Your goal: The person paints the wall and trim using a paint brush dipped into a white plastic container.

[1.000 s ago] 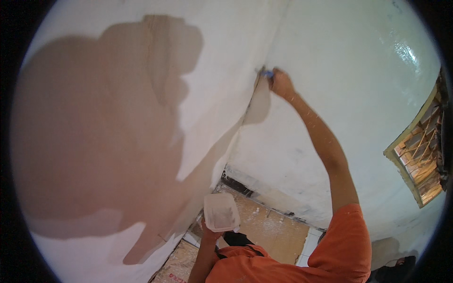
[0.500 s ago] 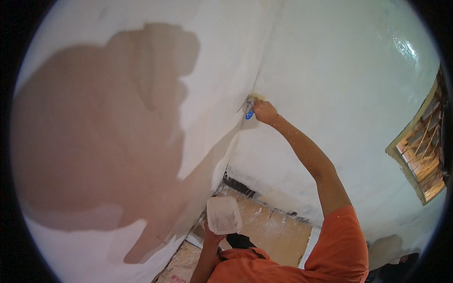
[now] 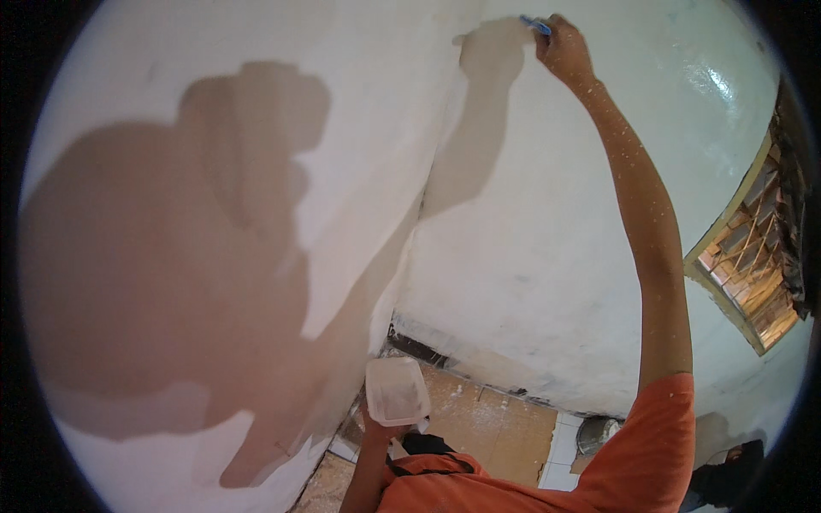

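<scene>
An orange, short-sleeved fabric shirt (image 3: pixel 633 462) is worn, with a narrow dark strip (image 3: pixel 440 463) at its front; white specks (image 3: pixel 630 156) dot the right forearm (image 3: pixel 643 205).

White-tiled floor (image 3: pixel 560 446): brown sheet (image 3: pixel 487 419), white-spattered, lies flat; round container (image 3: pixel 596 437) stands near the floor's wall-side edge.

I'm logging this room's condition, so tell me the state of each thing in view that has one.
Tub: lidless, whitish inside; fill unclear
Left hand: holding the tub
Wall: smudged dark low down
Blue tool: held near the wall; contact unclear
Right hand: raised, gripping the blue tool
Brown floor sheet: spattered white
Window: barred; open or shut unclear
Round container: partly hidden; contents unclear
</scene>
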`<state>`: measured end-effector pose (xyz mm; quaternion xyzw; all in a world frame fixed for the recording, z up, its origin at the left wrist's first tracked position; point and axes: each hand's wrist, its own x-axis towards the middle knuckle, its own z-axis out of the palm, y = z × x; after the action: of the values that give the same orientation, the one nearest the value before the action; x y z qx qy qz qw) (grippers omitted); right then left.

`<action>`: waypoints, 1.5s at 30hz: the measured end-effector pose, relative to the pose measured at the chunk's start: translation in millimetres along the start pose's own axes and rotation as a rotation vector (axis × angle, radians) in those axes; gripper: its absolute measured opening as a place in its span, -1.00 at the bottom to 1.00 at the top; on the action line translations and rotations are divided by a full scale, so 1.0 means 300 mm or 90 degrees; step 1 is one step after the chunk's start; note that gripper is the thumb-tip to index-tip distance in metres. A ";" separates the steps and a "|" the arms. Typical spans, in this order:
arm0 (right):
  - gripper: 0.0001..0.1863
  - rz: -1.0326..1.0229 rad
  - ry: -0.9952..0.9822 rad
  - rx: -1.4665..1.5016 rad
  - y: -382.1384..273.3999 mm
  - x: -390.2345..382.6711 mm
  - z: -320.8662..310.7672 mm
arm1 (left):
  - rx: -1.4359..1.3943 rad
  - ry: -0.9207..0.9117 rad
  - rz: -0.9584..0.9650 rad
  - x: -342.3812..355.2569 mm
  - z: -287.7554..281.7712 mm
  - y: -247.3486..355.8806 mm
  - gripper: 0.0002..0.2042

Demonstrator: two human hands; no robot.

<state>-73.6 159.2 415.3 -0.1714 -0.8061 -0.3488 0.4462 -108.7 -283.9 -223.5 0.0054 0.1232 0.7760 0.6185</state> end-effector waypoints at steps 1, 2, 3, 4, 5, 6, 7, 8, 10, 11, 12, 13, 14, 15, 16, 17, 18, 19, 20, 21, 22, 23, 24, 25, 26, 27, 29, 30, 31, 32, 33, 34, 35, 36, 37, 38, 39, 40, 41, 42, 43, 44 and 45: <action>-0.80 -0.020 0.036 -0.034 -0.008 0.017 -0.072 | 0.186 -0.008 0.070 0.004 0.038 0.007 -0.38; -0.83 -0.013 -0.009 -0.093 -0.020 0.008 -0.097 | 0.190 -0.010 0.073 0.006 0.043 0.018 -0.38; -0.79 -0.010 -0.048 -0.098 0.013 -0.040 -0.066 | 0.083 -0.016 0.049 0.013 0.045 0.017 -0.37; -0.71 -0.007 -0.090 -0.108 0.056 -0.114 -0.007 | -0.026 -0.021 0.019 0.024 0.047 0.010 -0.37; -0.62 -0.089 -0.105 -0.120 -0.015 -0.217 0.028 | -0.022 -0.021 0.022 0.026 0.034 0.018 -0.37; -0.64 -0.054 -0.252 -0.167 -0.020 -0.325 0.087 | -0.020 -0.022 0.010 0.040 0.027 0.006 -0.36; -0.65 -0.136 -0.281 -0.120 0.037 -0.478 0.143 | -0.023 -0.029 -0.015 0.064 0.029 -0.024 -0.35; -0.69 -0.196 -0.287 -0.060 -0.037 -0.584 0.189 | -0.020 -0.026 -0.012 0.057 0.023 -0.009 -0.35; -0.72 -0.122 -0.386 0.091 -0.235 -0.686 0.173 | -0.097 0.009 -0.041 0.033 0.007 0.028 -0.45; -0.76 -0.060 -0.469 0.114 -0.272 -0.707 0.126 | -0.097 0.007 -0.053 0.038 0.007 0.018 -0.45; -0.80 -0.008 -0.456 0.186 -0.261 -0.708 0.101 | -0.074 -0.003 -0.054 0.048 0.013 0.006 -0.42; -0.84 0.043 -0.441 0.259 -0.245 -0.705 0.077 | -0.051 -0.013 -0.053 0.059 0.017 -0.004 -0.39; -0.86 0.038 -0.415 0.236 -0.201 -0.661 0.048 | -0.028 -0.021 -0.052 0.060 0.017 -0.015 -0.36; -0.87 0.035 -0.387 0.216 -0.131 -0.593 0.022 | -0.002 -0.027 -0.051 0.067 0.016 -0.018 -0.33; -0.87 0.070 -0.340 0.208 -0.062 -0.523 -0.006 | 0.023 -0.033 -0.048 0.068 0.015 -0.022 -0.31; -0.86 0.106 -0.294 0.190 0.025 -0.450 -0.049 | 0.021 -0.040 -0.058 0.074 0.017 -0.037 -0.31; -0.86 0.056 -0.197 0.133 0.087 -0.360 -0.095 | 0.013 -0.049 -0.067 0.085 0.027 -0.039 -0.31; -0.87 0.047 -0.135 0.093 0.112 -0.270 -0.121 | -0.001 -0.050 -0.064 0.080 0.025 -0.029 -0.31; -0.87 0.026 -0.055 0.030 0.119 -0.208 -0.152 | -0.015 -0.047 -0.067 0.078 0.019 -0.027 -0.31; -0.85 -0.053 -0.005 -0.019 0.103 -0.157 -0.195 | -0.024 -0.046 -0.067 0.074 0.014 -0.022 -0.31; -0.85 -0.040 0.003 -0.029 0.121 -0.147 -0.212 | -0.035 -0.052 -0.078 0.078 0.017 -0.029 -0.31; -0.84 -0.026 0.014 -0.033 0.129 -0.144 -0.208 | -0.039 -0.053 -0.081 0.078 0.011 -0.027 -0.31; -0.83 -0.025 -0.043 -0.059 0.153 -0.188 -0.173 | -0.046 -0.056 -0.088 0.081 0.010 -0.030 -0.31; -0.81 -0.023 -0.099 -0.084 0.165 -0.244 -0.128 | -0.055 -0.059 -0.095 0.082 0.010 -0.032 -0.31; -0.74 -0.017 -0.143 -0.075 0.090 -0.328 -0.084 | -0.058 -0.054 -0.092 0.079 0.006 -0.023 -0.31; -0.69 -0.065 -0.157 -0.048 0.037 -0.424 -0.017 | -0.055 -0.051 -0.087 0.076 0.001 -0.009 -0.31; -0.65 -0.051 -0.320 -0.019 -0.059 -0.651 0.068 | -0.064 -0.054 -0.094 0.079 -0.001 -0.012 -0.31; -0.67 -0.048 -0.351 0.002 -0.106 -0.775 0.107 | -0.070 -0.057 -0.100 0.079 -0.002 -0.024 -0.31; -0.69 -0.048 -0.377 0.033 -0.169 -0.863 0.142 | -0.070 -0.056 -0.097 0.079 -0.005 -0.014 -0.31; -0.74 -0.029 -0.400 0.121 -0.240 -0.915 0.142 | -0.072 -0.053 -0.094 0.072 -0.013 0.000 -0.31; -0.79 -0.013 -0.422 0.200 -0.273 -0.937 0.133 | -0.076 -0.058 -0.093 0.075 -0.014 0.006 -0.31; -0.79 -0.014 -0.421 0.201 -0.265 -0.938 0.134 | -0.081 -0.060 -0.095 0.069 -0.015 0.007 -0.31; -0.85 0.063 -0.350 0.280 -0.209 -0.951 0.129 | -0.085 -0.064 -0.103 0.076 -0.009 0.003 -0.31; -0.91 0.136 -0.277 0.358 -0.145 -0.950 0.120 | -0.092 -0.066 -0.114 0.081 -0.009 -0.001 -0.31; -0.94 0.181 -0.239 0.320 -0.048 -0.914 0.070 | -0.099 -0.070 -0.130 0.086 -0.009 -0.022 -0.32; -0.95 0.179 -0.218 0.298 -0.078 -0.781 0.005 | -0.104 -0.061 -0.113 0.069 -0.030 0.006 -0.32; -0.97 0.159 -0.197 0.250 -0.038 -0.701 -0.037 | -0.122 -0.066 -0.116 0.076 -0.058 0.002 -0.32; -0.93 0.135 -0.136 0.262 -0.013 -0.623 -0.078 | -0.151 -0.089 -0.107 0.076 -0.082 -0.001 -0.33; -0.86 0.045 -0.061 0.220 0.004 -0.546 -0.128 | -0.152 -0.086 -0.108 0.073 -0.070 0.004 -0.33; -0.81 0.026 -0.010 0.163 0.015 -0.482 -0.164 | -0.164 -0.092 -0.126 0.065 -0.029 0.017 -0.33; -0.76 0.100 0.011 0.137 0.010 -0.443 -0.199 | -0.176 -0.099 -0.142 0.058 -0.008 0.023 -0.33; -0.73 0.106 0.030 0.110 0.033 -0.417 -0.244 | -0.178 -0.100 -0.151 0.059 -0.005 0.010 -0.33; -0.69 0.113 0.052 0.088 0.054 -0.404 -0.264 | -0.122 -0.082 -0.131 0.059 -0.006 0.008 -0.33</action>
<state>49.2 118.1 348.7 -0.1964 -0.7913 -0.2582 0.5183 -115.5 -267.7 -227.5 -0.0164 0.0089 0.7146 0.6993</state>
